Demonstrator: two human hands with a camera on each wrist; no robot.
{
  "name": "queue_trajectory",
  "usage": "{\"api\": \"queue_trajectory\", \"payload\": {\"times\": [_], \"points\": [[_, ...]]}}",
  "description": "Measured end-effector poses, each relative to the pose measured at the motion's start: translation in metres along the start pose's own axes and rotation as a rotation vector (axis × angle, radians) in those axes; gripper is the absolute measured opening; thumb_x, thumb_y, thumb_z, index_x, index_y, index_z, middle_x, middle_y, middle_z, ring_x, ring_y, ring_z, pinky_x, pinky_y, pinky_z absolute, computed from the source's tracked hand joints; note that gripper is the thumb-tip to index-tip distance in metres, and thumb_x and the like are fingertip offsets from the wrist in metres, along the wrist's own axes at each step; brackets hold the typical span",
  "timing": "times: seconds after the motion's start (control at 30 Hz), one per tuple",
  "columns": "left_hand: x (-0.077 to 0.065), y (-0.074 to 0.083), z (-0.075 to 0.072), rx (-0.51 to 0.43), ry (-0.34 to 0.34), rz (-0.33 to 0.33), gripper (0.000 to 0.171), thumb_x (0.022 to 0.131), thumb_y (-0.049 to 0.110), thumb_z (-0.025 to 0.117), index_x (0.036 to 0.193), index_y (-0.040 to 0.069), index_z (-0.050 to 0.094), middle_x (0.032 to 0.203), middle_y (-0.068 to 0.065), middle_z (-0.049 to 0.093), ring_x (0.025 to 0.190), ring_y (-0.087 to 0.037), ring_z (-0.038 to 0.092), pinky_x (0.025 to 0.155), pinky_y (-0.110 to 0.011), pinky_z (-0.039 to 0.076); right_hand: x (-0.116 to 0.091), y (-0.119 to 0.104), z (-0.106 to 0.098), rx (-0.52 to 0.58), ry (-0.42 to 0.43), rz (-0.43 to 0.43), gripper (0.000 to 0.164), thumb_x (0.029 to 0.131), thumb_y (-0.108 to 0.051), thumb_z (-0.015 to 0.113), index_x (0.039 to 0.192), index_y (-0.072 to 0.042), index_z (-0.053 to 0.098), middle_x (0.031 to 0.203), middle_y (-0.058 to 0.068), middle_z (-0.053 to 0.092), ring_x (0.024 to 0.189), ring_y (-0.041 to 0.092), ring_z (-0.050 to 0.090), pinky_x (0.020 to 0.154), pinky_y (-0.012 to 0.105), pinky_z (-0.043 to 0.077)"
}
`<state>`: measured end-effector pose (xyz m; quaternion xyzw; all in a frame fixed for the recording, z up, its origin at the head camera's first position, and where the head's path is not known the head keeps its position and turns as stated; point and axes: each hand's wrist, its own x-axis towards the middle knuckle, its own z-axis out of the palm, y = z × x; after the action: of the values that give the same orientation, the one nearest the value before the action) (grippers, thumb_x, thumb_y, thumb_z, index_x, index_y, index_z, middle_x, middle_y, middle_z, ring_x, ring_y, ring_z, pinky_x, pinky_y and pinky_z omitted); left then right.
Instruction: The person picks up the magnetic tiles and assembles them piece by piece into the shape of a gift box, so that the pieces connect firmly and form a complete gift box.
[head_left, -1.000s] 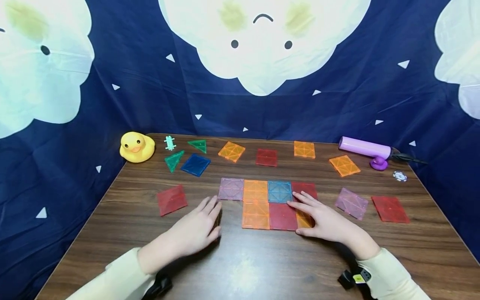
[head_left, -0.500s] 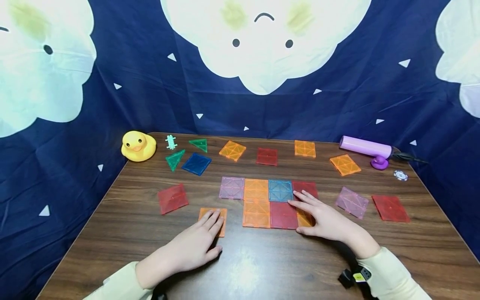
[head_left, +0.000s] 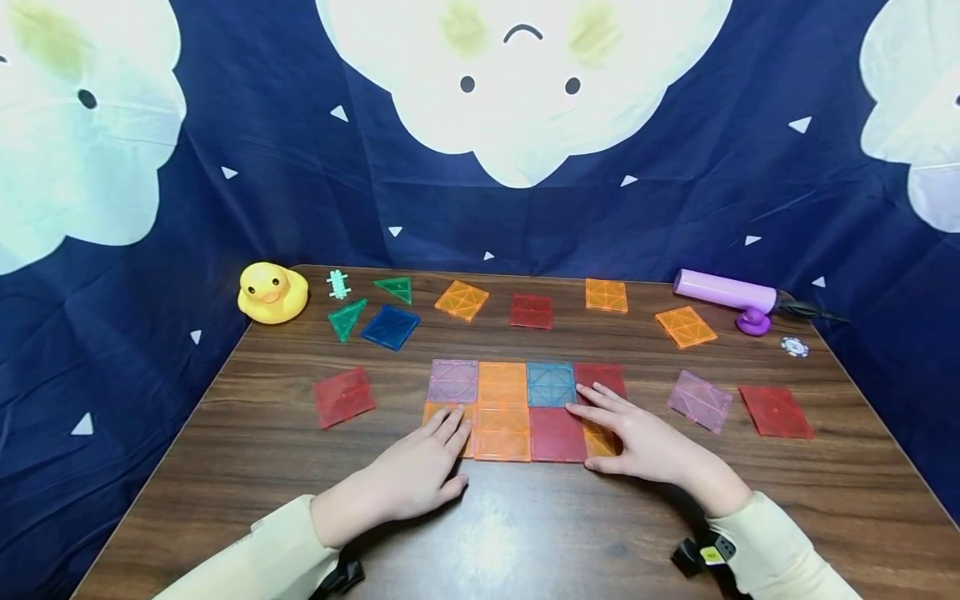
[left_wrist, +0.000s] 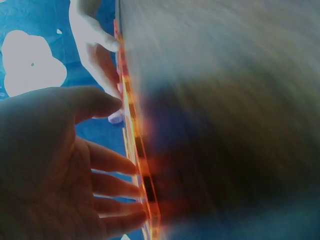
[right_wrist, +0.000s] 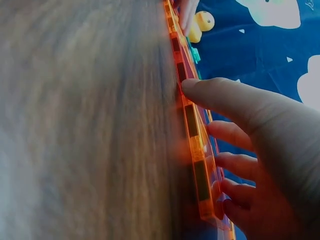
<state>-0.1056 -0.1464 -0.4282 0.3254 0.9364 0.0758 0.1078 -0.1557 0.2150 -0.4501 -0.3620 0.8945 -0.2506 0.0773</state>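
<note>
Translucent square magnetic tiles lie edge to edge in two rows. The back row runs purple [head_left: 453,382], orange [head_left: 503,383], blue [head_left: 551,385] and red [head_left: 602,377]. My left hand [head_left: 408,479] rests its extended fingertips on the orange tile [head_left: 467,450] at the front row's left end, partly covering it. Beside that are another orange tile [head_left: 502,433] and a red tile [head_left: 557,435]. At the right end, my right hand [head_left: 652,446] spreads its fingers over the back red tile and the front orange tile [head_left: 597,442], its thumb at the front edge [right_wrist: 197,150].
Loose tiles surround the block: red [head_left: 343,398] at left, purple [head_left: 701,401] and red [head_left: 776,412] at right, several more behind. A yellow rubber duck [head_left: 273,293], lilac cylinder [head_left: 726,291], small purple duck [head_left: 753,322] and poker chip [head_left: 795,347] stand near the back.
My left hand has moved right, sliding the orange tile from apart on the left to against the block's front left corner. My right hand keeps its place on the right end.
</note>
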Motion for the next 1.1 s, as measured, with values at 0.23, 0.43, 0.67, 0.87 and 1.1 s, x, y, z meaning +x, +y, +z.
{"api": "queue_trajectory", "payload": {"times": [0.23, 0.43, 0.67, 0.87, 1.1], "points": [[0.001, 0.004, -0.006, -0.003, -0.005, -0.014, 0.068, 0.102, 0.035, 0.058, 0.150, -0.011, 0.041, 0.158, -0.030, 0.032, 0.148, -0.045, 0.027, 0.115, -0.051, 0.032, 0.000, -0.004, 0.002, -0.018, 0.010, 0.010, 0.072, 0.088, -0.042, 0.079, 0.151, -0.018, 0.053, 0.164, 0.013, 0.032, 0.150, 0.042, 0.022, 0.111, 0.062, 0.033], [0.006, 0.005, -0.013, -0.006, 0.026, -0.015, 0.061, 0.101, 0.033, 0.061, 0.144, -0.009, 0.050, 0.152, -0.028, 0.043, 0.142, -0.045, 0.039, 0.111, -0.051, 0.039, -0.001, -0.006, -0.002, -0.031, -0.002, -0.006, 0.072, 0.089, -0.042, 0.078, 0.151, -0.017, 0.052, 0.163, 0.014, 0.033, 0.150, 0.043, 0.022, 0.112, 0.062, 0.032], [0.023, 0.003, -0.015, 0.007, 0.071, 0.093, 0.062, 0.102, 0.037, 0.062, 0.149, -0.002, 0.048, 0.156, -0.024, 0.039, 0.143, -0.046, 0.036, 0.114, -0.053, 0.035, 0.016, -0.008, -0.018, -0.110, 0.025, -0.061, 0.054, 0.093, -0.033, 0.076, 0.138, -0.007, 0.063, 0.145, 0.019, 0.054, 0.135, 0.040, 0.047, 0.106, 0.059, 0.041], [0.034, -0.002, -0.008, 0.018, -0.012, 0.143, 0.066, 0.103, 0.041, 0.059, 0.157, 0.009, 0.040, 0.164, -0.020, 0.028, 0.149, -0.047, 0.023, 0.114, -0.061, 0.031, 0.056, -0.006, -0.030, -0.109, 0.118, -0.069, 0.038, 0.095, -0.020, 0.073, 0.130, -0.004, 0.068, 0.134, 0.016, 0.061, 0.126, 0.035, 0.056, 0.106, 0.054, 0.043], [0.042, -0.004, -0.006, 0.043, -0.051, 0.158, 0.065, 0.102, 0.039, 0.061, 0.158, 0.013, 0.040, 0.165, -0.018, 0.027, 0.149, -0.047, 0.023, 0.111, -0.063, 0.033, 0.114, 0.007, -0.039, -0.109, 0.113, -0.016, 0.040, 0.099, -0.013, 0.066, 0.137, -0.001, 0.062, 0.144, 0.021, 0.054, 0.135, 0.038, 0.049, 0.112, 0.055, 0.036]]}}
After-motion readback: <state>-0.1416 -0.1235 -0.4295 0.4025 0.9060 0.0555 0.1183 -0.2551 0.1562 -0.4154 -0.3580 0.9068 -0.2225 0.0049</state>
